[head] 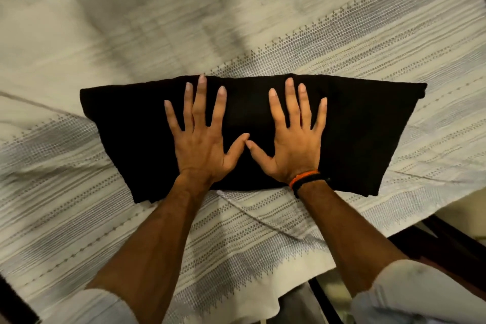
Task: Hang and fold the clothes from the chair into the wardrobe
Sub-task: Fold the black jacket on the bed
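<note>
Here, a folded black cloth garment (368, 134) lies on a bed covered by a cream woven bedspread with grey stitched bands (79, 218), its long axis running from nine o'clock to three o'clock and its wider far edge facing twelve. At about ten o'clock of the garment's middle, the left hand (202, 139) lies flat, fingers spread, pressing the cloth. The right hand (294, 144), an orange and black band (305, 179) on its wrist, lies flat and spread too at about two o'clock, the thumbs nearly touching. The likely risk: lifting the bundle from the centre alone would let the loose ends sag and the fold spill open.
</note>
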Tool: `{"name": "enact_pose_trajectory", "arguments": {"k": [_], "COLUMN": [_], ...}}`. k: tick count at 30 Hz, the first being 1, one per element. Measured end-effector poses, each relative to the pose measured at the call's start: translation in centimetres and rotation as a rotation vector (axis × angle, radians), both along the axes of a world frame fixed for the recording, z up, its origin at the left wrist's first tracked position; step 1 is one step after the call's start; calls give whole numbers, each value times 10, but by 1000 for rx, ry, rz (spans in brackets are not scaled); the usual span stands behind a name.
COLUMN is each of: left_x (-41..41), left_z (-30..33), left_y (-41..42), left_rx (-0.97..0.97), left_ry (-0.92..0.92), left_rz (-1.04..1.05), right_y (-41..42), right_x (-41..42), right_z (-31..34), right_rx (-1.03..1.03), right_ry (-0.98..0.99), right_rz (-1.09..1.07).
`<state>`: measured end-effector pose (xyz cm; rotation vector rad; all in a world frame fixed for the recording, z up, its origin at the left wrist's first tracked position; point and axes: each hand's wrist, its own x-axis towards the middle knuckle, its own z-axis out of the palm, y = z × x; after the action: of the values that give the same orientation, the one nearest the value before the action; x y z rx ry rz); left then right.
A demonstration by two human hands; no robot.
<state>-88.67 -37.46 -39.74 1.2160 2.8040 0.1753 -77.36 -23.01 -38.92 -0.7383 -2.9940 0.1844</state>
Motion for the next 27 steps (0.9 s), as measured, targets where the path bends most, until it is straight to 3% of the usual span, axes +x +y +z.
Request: {"name": "enact_pose_trajectory", "arguments": {"k": [7,12,17,27], "left_x": [-6,-20,-29,-28], "left_z": [38,63,41,-7], "left_y": [-3,-36,-57,-54], "left_rx": [-33,-65,-109,80], "left_ry": [-51,-18,-44,69], "left_rz": [4,151,164,169], "right_y": [4,24,34,35], "right_x": [-2,23,35,32], "right_z": [39,64,44,-2], "right_rx": [-75,2,45,47], "right_ry": [-78,-70,-150,-38], "right_rz": [-12,-124,-135,-130]}}
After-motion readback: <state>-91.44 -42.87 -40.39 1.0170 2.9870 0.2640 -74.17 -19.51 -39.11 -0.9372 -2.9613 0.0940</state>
